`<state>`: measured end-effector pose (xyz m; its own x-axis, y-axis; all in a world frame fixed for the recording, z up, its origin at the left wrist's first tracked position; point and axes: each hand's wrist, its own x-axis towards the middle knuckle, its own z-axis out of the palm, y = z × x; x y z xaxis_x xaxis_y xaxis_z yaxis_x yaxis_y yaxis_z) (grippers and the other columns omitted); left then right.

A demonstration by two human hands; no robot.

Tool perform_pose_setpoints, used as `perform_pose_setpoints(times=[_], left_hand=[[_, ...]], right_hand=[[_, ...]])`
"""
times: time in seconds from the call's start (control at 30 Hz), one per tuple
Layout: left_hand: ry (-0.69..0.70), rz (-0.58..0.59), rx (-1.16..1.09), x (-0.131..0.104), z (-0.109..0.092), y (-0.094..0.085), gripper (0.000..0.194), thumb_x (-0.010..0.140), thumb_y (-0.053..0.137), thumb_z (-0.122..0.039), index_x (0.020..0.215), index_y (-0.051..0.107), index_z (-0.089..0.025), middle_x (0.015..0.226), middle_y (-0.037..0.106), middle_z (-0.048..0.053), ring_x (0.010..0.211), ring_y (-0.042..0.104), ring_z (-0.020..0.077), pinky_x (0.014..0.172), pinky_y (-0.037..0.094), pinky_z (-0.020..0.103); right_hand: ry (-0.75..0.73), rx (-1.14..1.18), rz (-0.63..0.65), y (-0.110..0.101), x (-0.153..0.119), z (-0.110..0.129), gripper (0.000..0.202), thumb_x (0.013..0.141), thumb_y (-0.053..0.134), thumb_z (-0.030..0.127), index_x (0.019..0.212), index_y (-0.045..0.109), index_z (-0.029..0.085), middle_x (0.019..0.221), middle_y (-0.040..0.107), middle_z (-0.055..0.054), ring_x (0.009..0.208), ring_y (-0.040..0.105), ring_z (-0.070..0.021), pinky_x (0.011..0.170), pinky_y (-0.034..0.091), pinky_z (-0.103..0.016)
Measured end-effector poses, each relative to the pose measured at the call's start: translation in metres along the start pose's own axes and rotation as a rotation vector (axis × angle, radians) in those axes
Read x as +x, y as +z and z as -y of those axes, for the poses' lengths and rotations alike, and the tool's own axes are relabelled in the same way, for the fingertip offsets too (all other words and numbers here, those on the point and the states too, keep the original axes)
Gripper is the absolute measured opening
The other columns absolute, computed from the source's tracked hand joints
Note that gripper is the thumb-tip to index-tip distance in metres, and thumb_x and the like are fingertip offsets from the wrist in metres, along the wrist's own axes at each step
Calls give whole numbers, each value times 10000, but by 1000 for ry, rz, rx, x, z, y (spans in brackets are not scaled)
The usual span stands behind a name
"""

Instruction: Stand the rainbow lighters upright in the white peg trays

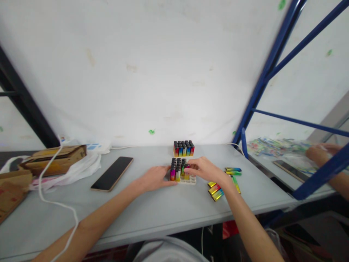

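Observation:
A pale plastic tray with round slots stands on the table in front of me, several lighters upright in its left and middle part. Along the tray's left side lies my left hand, thumb and fingers apart, touching the tray's edge. My right hand reaches over the right side and pinches a colourful lighter above the slots. Behind, a second block of upright lighters fills another tray. Loose shiny lighters lie under and beside my right forearm, with more lighters farther right.
A dark phone lies left of the tray. Cardboard boxes, a plastic bag and a white cable occupy the left. Blue metal bars rise at the right. Beyond them are another person's hand and a phone.

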<state>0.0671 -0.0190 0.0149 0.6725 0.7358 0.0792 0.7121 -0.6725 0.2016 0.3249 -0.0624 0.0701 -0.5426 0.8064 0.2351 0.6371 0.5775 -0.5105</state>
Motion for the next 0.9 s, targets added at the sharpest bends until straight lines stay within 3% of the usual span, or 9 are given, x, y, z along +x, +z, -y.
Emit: perform_pose_setpoints(times=[0.23,0.4,0.53,0.6,0.7,0.9], left_hand=[[10,-10,-9,0,2,2,614,900,579,-694,1230,629,-178,1149,756,135,996,728,354,817,539,381],[2,-2,-22,0,0,0,599,898,585,-684,1219,635,-181,1150,756,135,1006,727,349,825,537,374],[-2,4,-12,0,-1,-1,597,898,582,-683,1208,639,-176,1152,754,141,1008,725,349,833,533,375],[-3,6,-6,0,-1,-1,595,905,576,-678,1223,631,-179,1150,754,137,1009,724,344,833,531,372],[2,5,-2,0,-1,-1,608,911,564,-689,1238,623,-180,1148,754,136,1013,724,344,838,532,373],[-13,30,-1,1,-1,-2,633,900,554,-718,1224,626,-179,1159,750,145,1027,718,350,850,535,379]], right_hand=[[37,81,76,4,0,-9,351,999,576,431,842,742,164,731,738,-31,617,607,-164,571,409,-250],[43,-28,89,9,1,-12,336,988,601,427,827,753,175,653,678,-6,592,560,-152,559,364,-240],[178,-179,52,19,5,-14,356,967,638,459,800,758,169,703,709,-56,644,599,-174,611,389,-254],[200,-174,106,20,6,-17,348,946,662,479,823,765,171,727,726,-64,655,623,-180,618,401,-255],[166,-55,162,6,-1,-25,341,968,618,484,938,770,180,757,750,-47,678,658,-182,636,435,-251],[341,-232,-102,-34,-25,-65,302,1006,537,390,1016,751,176,846,781,-73,767,699,-209,758,477,-289]])
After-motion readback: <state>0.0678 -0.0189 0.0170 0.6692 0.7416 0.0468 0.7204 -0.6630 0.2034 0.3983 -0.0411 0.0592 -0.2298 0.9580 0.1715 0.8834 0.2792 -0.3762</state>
